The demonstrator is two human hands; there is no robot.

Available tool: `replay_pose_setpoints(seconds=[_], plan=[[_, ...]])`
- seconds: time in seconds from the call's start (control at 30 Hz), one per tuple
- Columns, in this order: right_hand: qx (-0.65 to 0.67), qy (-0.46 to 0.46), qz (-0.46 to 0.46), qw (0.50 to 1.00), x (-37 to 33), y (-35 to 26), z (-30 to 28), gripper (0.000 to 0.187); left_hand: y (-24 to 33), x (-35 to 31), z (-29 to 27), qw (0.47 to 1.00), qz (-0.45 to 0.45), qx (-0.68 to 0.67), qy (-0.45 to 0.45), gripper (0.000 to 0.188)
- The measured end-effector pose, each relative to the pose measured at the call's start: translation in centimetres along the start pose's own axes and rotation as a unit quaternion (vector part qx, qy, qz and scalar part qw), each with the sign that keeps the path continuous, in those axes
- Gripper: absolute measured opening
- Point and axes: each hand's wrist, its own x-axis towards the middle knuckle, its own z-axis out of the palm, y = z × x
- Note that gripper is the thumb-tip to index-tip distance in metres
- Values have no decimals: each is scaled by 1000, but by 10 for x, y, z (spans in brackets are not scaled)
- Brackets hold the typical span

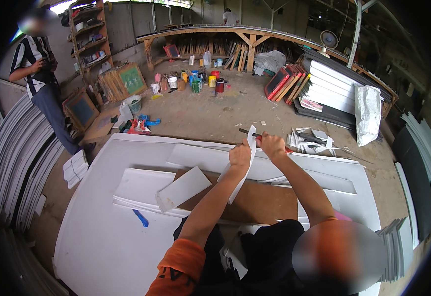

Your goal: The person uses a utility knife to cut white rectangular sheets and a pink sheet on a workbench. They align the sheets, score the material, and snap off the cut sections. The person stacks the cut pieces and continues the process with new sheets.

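Observation:
My left hand (240,155) is closed round the edge of a narrow white board (251,153), held up on edge over the work sheet. In my right hand (273,146) is a tool with a dark flat blade (244,131) and red on its handle; its exact kind is not clear. The blade crosses the board near its top, with the tip showing on the far left side. Below my arms lies a brown board (260,202). White pieces (141,185) are stacked to its left, with a loose white rectangle (185,188) tilted across them.
A blue-handled cutter (140,218) lies on the big white sheet (92,212) at left. White offcuts (312,141) are on the floor beyond it. Paint pots (195,85) and framed screens (280,83) stand farther back. A person (40,69) stands at far left.

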Motion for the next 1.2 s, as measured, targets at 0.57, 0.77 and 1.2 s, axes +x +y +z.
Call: replay_pose_setpoints(seconds=[0.57, 0.77, 1.2], plan=[[66, 5, -19, 998, -22, 11, 27, 43, -2, -4, 13, 996, -37, -2, -79, 22], [56, -13, -7, 998, -21, 0, 38, 43, 2, -14, 12, 998, -25, 31, -52, 10], [119, -46, 45, 991, -2, -11, 60, 45, -10, -9, 13, 993, -57, 19, -104, 14]])
